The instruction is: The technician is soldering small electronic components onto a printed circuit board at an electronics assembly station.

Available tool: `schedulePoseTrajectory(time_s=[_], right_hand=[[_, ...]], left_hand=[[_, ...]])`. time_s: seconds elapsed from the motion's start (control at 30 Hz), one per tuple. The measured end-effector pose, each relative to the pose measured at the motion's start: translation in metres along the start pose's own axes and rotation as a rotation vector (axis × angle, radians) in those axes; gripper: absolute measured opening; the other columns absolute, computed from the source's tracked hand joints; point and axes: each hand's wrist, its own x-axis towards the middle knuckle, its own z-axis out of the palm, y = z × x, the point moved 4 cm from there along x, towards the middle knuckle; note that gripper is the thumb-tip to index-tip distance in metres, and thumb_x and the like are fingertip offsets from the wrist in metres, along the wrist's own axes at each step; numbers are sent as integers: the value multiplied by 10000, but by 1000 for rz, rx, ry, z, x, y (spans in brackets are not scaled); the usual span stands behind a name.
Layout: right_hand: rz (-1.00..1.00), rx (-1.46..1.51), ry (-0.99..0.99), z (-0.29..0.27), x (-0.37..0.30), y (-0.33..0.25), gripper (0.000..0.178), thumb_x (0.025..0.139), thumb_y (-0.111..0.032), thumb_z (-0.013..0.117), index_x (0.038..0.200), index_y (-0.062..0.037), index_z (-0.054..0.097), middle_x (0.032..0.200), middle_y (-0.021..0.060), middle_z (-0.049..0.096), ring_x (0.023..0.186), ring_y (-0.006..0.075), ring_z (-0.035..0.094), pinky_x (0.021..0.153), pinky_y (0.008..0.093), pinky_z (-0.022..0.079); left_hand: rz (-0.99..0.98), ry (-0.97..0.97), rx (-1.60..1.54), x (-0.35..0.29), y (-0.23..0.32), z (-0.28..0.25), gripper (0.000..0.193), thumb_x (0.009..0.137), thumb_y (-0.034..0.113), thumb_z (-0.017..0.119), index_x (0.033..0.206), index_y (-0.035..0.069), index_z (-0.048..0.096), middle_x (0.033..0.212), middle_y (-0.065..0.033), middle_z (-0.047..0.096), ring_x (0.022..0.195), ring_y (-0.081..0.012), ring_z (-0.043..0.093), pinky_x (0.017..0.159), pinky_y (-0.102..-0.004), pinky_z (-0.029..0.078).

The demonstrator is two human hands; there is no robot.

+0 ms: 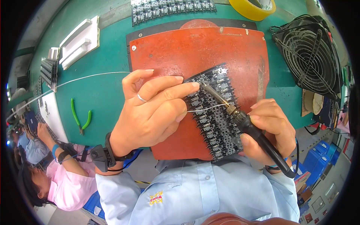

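Note:
My right hand point(276, 125) is closed round the black handle of a soldering iron point(258, 137). The iron's metal tip points up and left, over the top end of a black circuit board panel point(219, 129) packed with small parts. My left hand point(148, 112), with a ring on one finger, pinches a thin solder wire point(206, 109) whose end runs right toward the iron's shaft. Its index and middle fingertips reach the panel's upper left edge, close to the iron's tip. Whether the tip touches the board cannot be made out. Beneath the panel lies a red mat point(161, 52).
A black fan point(309, 56) with a wire guard stands at the right. Yellow tape point(255, 11) and another board panel point(172, 9) lie at the far side. Green-handled cutters point(80, 116) rest on the left. A person in a pink sleeve point(73, 183) works nearby.

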Motion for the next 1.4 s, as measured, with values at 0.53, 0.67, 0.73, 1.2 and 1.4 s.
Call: schedulePoseTrajectory(time_s=[0.53, 0.67, 0.73, 1.2, 1.4], right_hand=[[-18, 32, 186, -23, -21, 2, 351, 735, -54, 774, 1015, 40, 586, 873, 168, 651, 728, 266, 634, 658, 394, 510], [-21, 46, 192, -23, -25, 2, 352, 733, -51, 772, 1016, 39, 584, 882, 169, 652, 733, 265, 636, 657, 392, 510], [-26, 47, 190, -24, -26, 2, 350, 732, -48, 770, 1016, 38, 584, 881, 168, 651, 732, 264, 635, 658, 391, 510], [-27, 55, 87, -7, -12, 2, 368, 707, -27, 805, 1003, 38, 595, 864, 170, 646, 711, 265, 630, 648, 364, 513], [19, 39, 62, -2, -8, 2, 342, 738, -33, 789, 1011, 34, 594, 858, 153, 644, 722, 250, 622, 652, 354, 492]], left_hand=[[-9, -37, -7, -4, 2, -2, 153, 776, 50, 685, 806, 118, 551, 1172, -41, 710, 1115, -222, 628, 1025, -455, 336], [-8, 28, 14, -1, 4, -14, 132, 766, 35, 701, 819, 99, 598, 1017, -54, 712, 958, -232, 638, 906, -402, 402], [-61, 63, 25, -7, 2, -18, 131, 758, 24, 709, 825, 91, 617, 954, -50, 684, 892, -229, 615, 852, -386, 406], [-128, 224, -136, -1, 5, -11, 122, 798, -17, 701, 898, 17, 641, 913, -94, 683, 784, -257, 623, 738, -375, 469], [-179, 192, -218, -5, 0, 3, 82, 873, 5, 651, 940, 16, 606, 1019, -137, 712, 893, -283, 672, 850, -414, 494]])
